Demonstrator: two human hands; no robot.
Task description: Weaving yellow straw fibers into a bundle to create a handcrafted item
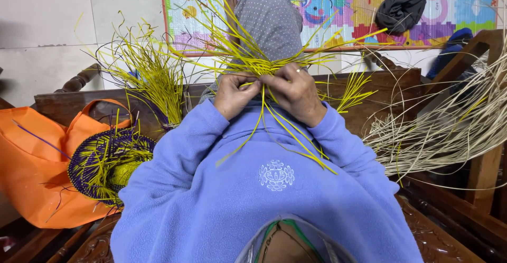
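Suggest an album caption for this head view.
Both hands, left and right, pinch yellow strips together above lilac sleeves.

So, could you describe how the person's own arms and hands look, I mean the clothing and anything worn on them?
Both arms are covered by long, loose sleeves of a periwinkle-blue fleece top that end at the wrists. The top carries a small white embroidered emblem on the chest. The left hand is bare, with no glove. The right hand is also bare and wears a thin ring on one finger.
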